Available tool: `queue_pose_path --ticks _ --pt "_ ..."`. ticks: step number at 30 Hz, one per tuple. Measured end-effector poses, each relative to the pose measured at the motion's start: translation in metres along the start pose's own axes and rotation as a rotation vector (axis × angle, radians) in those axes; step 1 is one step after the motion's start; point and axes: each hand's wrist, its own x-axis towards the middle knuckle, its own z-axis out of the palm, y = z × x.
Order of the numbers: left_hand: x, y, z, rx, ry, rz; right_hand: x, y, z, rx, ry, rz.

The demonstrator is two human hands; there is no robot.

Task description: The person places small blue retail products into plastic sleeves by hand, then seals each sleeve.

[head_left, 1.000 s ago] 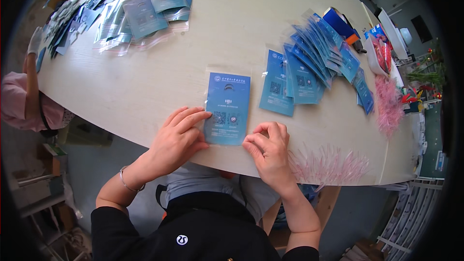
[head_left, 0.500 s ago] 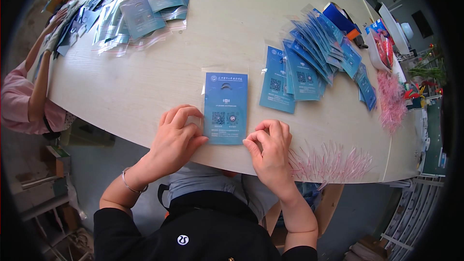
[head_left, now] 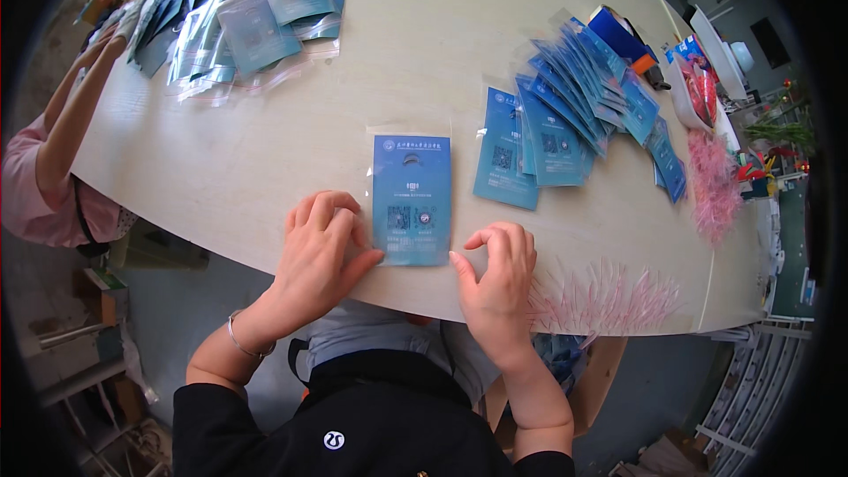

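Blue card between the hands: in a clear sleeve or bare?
In: the transparent film of a clear sleeve extends past the top edge of the blue card.

The left hand [head_left: 320, 243] arches inward, its thumb stretched toward the right — fingers bent and apart from it. The right hand [head_left: 496, 274] faces it, thumb extended, fingers loosely curled.
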Motion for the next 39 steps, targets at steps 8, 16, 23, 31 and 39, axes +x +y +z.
queue_pose_path --ticks 8,16,23,31,39 --pt "0.011 -0.019 0.005 0.115 0.058 0.038 -0.009 -0.004 0.008 -0.326 -0.066 -0.355" --pt "0.151 -0.12 -0.017 0.587 0.054 -0.075 0.015 0.036 -0.001 -0.461 -0.015 -0.12" --pt "0.093 -0.058 0.006 0.463 -0.117 0.046 0.015 0.037 -0.002 -0.422 0.02 -0.091" --pt "0.011 0.002 0.008 0.388 -0.216 0.233 0.021 0.01 0.0 -0.26 0.102 -0.409" --pt "-0.007 0.011 0.012 0.266 -0.218 0.186 0.039 -0.004 0.015 -0.378 -0.116 -0.567"
